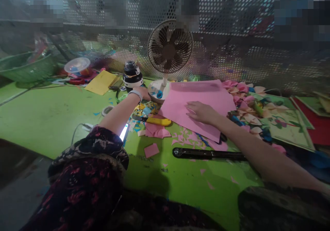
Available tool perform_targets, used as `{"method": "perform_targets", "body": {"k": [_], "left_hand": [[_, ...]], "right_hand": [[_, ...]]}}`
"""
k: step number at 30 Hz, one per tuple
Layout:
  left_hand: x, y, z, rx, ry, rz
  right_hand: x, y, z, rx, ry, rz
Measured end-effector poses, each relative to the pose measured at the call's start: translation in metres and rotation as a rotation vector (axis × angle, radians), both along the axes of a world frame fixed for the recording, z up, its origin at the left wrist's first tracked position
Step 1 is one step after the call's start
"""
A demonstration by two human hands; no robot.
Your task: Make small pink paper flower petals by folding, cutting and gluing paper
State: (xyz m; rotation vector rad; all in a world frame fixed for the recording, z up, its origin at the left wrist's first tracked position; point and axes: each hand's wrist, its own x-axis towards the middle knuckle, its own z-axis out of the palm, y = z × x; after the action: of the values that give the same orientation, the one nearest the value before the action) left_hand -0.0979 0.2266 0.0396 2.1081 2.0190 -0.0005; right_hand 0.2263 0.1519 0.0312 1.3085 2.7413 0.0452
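Right hand [202, 112]: grip spread on the pink sheet [197, 94], which lies on the table [43, 117] by the fan [168, 51]. Left hand [143, 93]: near the fan's base; grip cannot be told. Step, as judged: steadying the sheet; the next move calls for light, even pressure.

A pale grey wristband [136, 93] is worn at the left hand [144, 92], slightly above nine o'clock. Toward eight o'clock, a dark left sleeve [90, 151] is patterned in grey near the cuff and printed below with pinkish-red flowers. At four o'clock, a dark right sleeve [281, 207] is mottled dully; its finer print is blurred.
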Motion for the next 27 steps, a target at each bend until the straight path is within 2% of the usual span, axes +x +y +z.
{"method": "perform_targets", "body": {"k": [3, 9, 14, 19, 27], "left_hand": [[-0.004, -0.001, 0.004, -0.097, 0.079, -0.066], [-0.006, -0.006, 0.005, -0.113, 0.137, -0.101], [-0.006, -0.014, 0.005, -0.023, 0.114, -0.096], [-0.016, -0.018, 0.005, 0.116, 0.090, -0.103], [-0.028, -0.020, 0.007, 0.249, -0.160, -0.023]], "right_hand": [[0.000, 0.000, -0.002, -0.005, -0.013, 0.007], [-0.001, 0.000, -0.004, 0.002, -0.006, 0.022], [0.000, -0.001, -0.002, -0.002, -0.005, 0.028], [0.000, -0.001, -0.001, -0.004, 0.019, 0.025], [0.002, -0.001, 0.000, 0.014, 0.021, 0.011]]}}
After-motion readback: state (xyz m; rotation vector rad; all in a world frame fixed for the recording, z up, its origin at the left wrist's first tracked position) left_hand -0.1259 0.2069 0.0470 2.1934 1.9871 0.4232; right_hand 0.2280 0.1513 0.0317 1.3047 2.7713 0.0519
